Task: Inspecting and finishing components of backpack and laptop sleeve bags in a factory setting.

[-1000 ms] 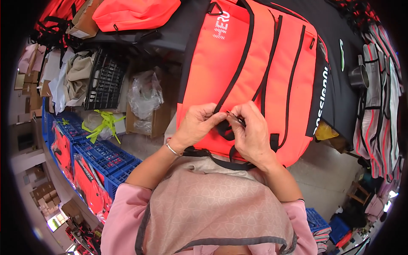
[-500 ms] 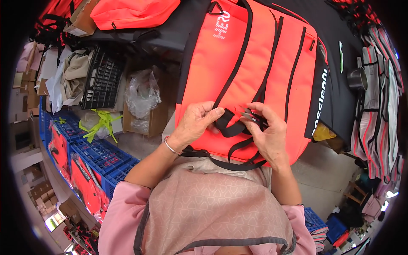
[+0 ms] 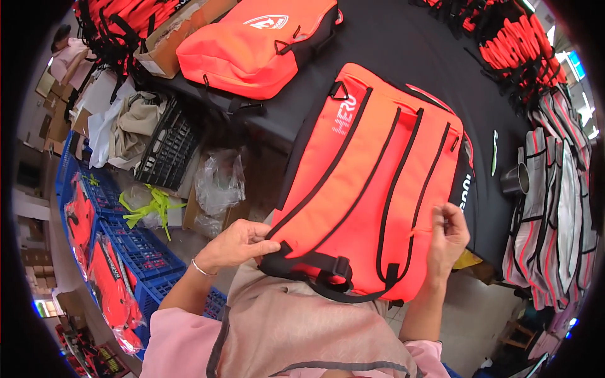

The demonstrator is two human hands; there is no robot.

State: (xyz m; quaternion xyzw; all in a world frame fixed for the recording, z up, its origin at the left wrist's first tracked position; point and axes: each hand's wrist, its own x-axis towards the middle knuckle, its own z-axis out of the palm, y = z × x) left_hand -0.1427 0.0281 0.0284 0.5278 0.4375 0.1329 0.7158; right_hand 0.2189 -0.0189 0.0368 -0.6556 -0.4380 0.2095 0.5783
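Note:
A bright orange-red backpack (image 3: 353, 220) leans from the black-covered table toward my lap, its strap side up. Two padded shoulder straps (image 3: 334, 170) with black edging run down it, ending in black webbing and a buckle (image 3: 340, 271) near the bottom. My left hand (image 3: 236, 246) pinches the lower edge of the left shoulder strap between thumb and fingers. Over the right side of the backpack, beside the other strap, my right hand (image 3: 449, 239) is curled closed. What lies inside its fingers is hidden.
Another orange-red bag (image 3: 252, 50) lies at the far left of the black-covered table (image 3: 378, 38). A metal cup (image 3: 515, 179) and a light-green slim tool (image 3: 495, 153) are at right, beside grey striped bags (image 3: 535, 220). Blue crates (image 3: 138, 246) and a black crate (image 3: 167, 145) stand left.
The backpack now sits lower in view, its straps lying straighter. My hands have parted: the left went to the strap's lower edge, the right to the backpack's right side. Small black-handled snips no longer show.

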